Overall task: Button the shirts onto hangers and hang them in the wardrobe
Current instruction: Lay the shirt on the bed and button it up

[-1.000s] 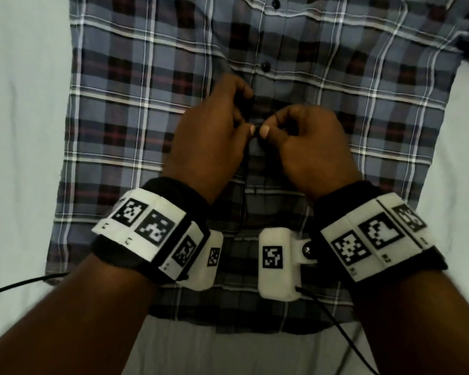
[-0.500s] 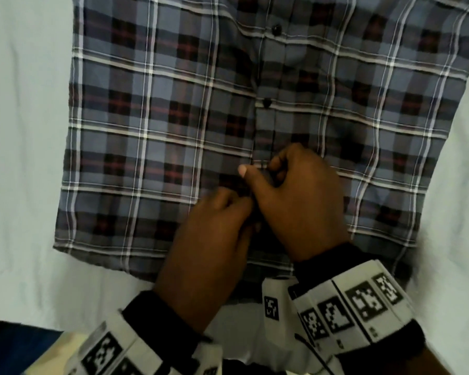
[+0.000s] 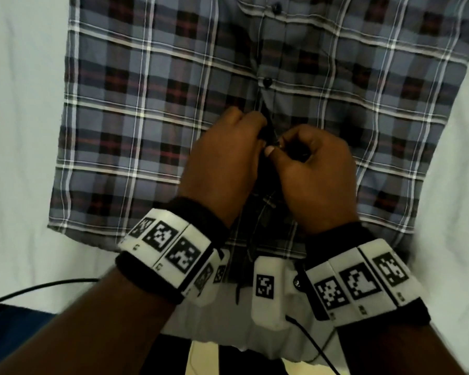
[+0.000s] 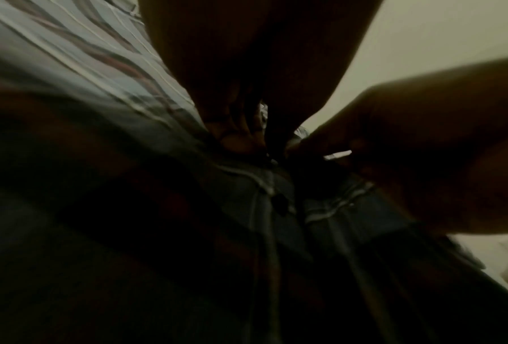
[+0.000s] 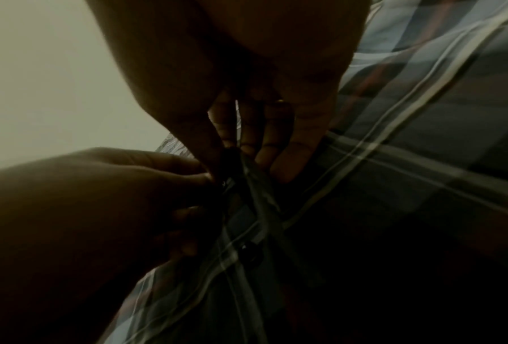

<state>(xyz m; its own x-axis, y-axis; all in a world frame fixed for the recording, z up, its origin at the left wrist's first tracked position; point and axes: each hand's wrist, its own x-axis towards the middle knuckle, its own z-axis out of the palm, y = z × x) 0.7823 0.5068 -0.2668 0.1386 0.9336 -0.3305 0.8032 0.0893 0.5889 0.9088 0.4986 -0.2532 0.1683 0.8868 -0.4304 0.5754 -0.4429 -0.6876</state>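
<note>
Head camera: my left hand (image 3: 222,161) and my right hand (image 3: 316,174) meet knuckle to knuckle over the front opening of the grey-blue plaid cotton shirt (image 3: 146,117). Both are curled tight, thumb and fingertips pinching the two edges of the placket between them; the button itself is hidden under my fingers. The right wrist view shows my fingertips (image 5: 246,149) nipping a thin fold of cloth.

The shirt lies flat, front up, on the white bed sheet (image 3: 19,131), its hem towards me. Above my hands two small dark buttons (image 3: 267,82) sit closed along the placket. No hanger or wardrobe shows.

I judge the cloth light, soft and floppy. It gives no resistance, so each edge needs holding close beside the buttonhole, taut, or it will slide and bunch. The button is small and probably slippery.
</note>
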